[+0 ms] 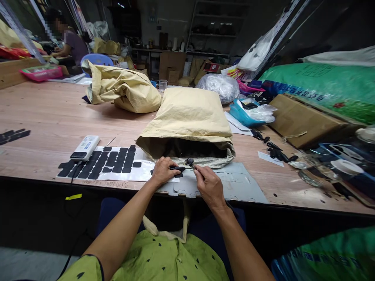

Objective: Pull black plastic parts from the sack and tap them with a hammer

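My left hand [163,171] is closed on a slim black plastic part [177,168] at the table's front edge. My right hand [209,185] pinches a small dark piece with a rounded head [190,161]; its exact kind is too small to tell. Both hands are just in front of a large tan sack [190,113], which lies on its side with its mouth towards me. Dark contents show inside, but I cannot make them out. Under my hands lies a flat grey board [234,181]. To the left, a white sheet [140,173] carries rows of black rounded stickers [93,166].
A white device with a cable [87,146] sits on the stickers. Another tan sack [125,88] slumps behind. Rightward are black parts [274,150], a blue basin [246,115], a cardboard box [310,117] and green sacks [322,84]. A person [72,45] sits at far left.
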Demonstrator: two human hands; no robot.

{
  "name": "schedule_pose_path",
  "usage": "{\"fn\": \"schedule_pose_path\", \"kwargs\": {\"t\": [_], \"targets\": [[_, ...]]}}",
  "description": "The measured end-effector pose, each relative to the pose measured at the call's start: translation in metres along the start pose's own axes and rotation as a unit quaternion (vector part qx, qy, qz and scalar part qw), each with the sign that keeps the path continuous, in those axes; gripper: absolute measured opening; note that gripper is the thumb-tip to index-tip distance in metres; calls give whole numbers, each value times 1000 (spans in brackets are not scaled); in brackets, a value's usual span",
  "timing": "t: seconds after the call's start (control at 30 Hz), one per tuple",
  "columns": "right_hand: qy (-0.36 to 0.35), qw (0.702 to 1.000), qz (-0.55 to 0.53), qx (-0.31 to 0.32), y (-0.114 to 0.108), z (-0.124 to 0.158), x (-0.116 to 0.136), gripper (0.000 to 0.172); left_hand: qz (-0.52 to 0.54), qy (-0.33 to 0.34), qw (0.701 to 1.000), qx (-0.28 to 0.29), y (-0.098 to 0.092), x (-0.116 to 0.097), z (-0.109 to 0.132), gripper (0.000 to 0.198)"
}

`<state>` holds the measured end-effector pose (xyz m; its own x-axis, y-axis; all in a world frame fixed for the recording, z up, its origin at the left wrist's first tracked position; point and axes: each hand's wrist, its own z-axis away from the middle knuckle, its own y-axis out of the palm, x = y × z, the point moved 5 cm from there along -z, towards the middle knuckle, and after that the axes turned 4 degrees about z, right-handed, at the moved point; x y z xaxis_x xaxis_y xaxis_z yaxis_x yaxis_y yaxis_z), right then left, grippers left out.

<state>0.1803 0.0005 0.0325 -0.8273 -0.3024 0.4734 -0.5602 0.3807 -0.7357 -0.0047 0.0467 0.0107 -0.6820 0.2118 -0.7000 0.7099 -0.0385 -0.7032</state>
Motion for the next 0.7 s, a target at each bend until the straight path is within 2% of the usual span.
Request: {"fn": "schedule_pose_path", "kwargs": {"t": [0.13, 0.33, 0.53, 0.7], "targets": [[16, 998, 50, -41, -6, -21, -20, 29, 1, -2, 1000, 3, -1, -1, 0, 20], [6, 989, 147, -25, 10, -27, -51, 26, 6, 0, 1000, 5, -1, -1, 2, 18], [2, 983, 184, -16, 18, -21, -52, 26, -10, 29, 999, 25, -4, -6, 3, 20], [9, 983, 181, -14, 16, -23, -49, 25, 0, 96, 990, 103, -6, -18, 19, 21]]}}
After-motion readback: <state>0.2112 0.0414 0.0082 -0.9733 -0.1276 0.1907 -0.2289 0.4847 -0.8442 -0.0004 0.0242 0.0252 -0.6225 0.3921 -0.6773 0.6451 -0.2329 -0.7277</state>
